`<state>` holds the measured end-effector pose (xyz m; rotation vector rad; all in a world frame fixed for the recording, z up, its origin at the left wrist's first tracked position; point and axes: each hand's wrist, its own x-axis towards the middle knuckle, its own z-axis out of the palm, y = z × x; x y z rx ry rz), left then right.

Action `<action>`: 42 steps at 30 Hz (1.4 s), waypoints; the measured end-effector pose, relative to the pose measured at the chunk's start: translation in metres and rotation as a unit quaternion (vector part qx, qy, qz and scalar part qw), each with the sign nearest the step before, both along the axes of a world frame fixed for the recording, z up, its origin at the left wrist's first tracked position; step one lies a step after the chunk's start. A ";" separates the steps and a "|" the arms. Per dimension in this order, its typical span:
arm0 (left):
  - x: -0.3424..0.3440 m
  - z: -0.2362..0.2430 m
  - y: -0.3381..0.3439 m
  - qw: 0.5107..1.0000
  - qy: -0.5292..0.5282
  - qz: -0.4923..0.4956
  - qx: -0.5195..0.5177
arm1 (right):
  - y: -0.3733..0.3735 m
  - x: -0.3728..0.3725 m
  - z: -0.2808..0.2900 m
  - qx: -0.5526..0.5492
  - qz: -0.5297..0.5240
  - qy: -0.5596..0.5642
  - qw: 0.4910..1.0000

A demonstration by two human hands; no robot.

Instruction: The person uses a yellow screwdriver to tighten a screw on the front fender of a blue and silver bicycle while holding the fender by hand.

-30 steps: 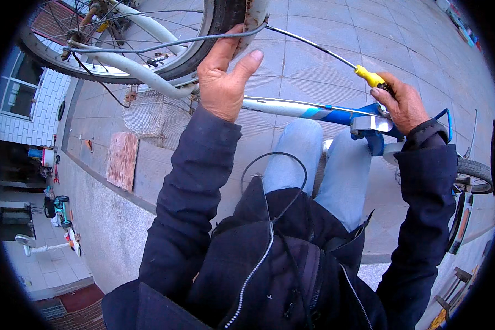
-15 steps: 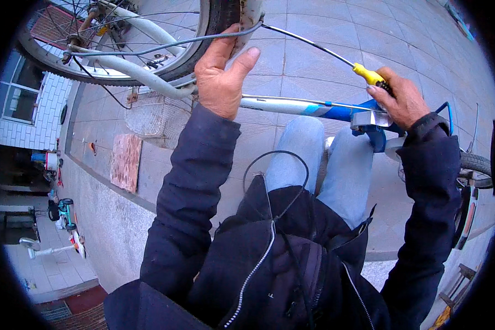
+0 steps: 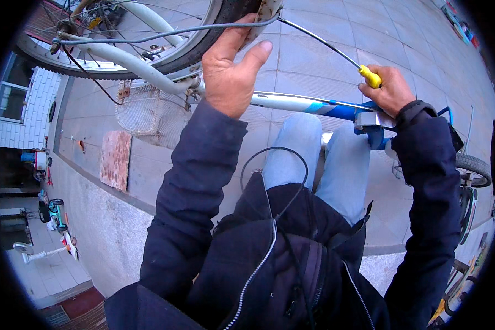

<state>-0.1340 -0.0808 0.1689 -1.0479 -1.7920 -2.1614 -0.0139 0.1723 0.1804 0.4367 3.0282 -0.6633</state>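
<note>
The screwdriver with a yellow handle and slim steel shaft (image 3: pixel 370 77) slants up to the pale, rust-stained mudguard strip (image 3: pixel 267 11), its tip beside the end of the curved grey metal rod (image 3: pixel 148 40). The right hand (image 3: pixel 390 91) wraps the handle; steady pressure along the shaft should limit slipping. The left hand (image 3: pixel 231 71) braces near the black rubber tyre (image 3: pixel 217 34), thumb spread; whether its partly hidden fingers grip, I cannot tell.
</note>
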 end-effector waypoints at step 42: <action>0.003 0.002 0.005 0.999 -0.020 -0.022 0.015 | 0.013 -0.012 -0.010 0.104 -0.007 0.124 0.987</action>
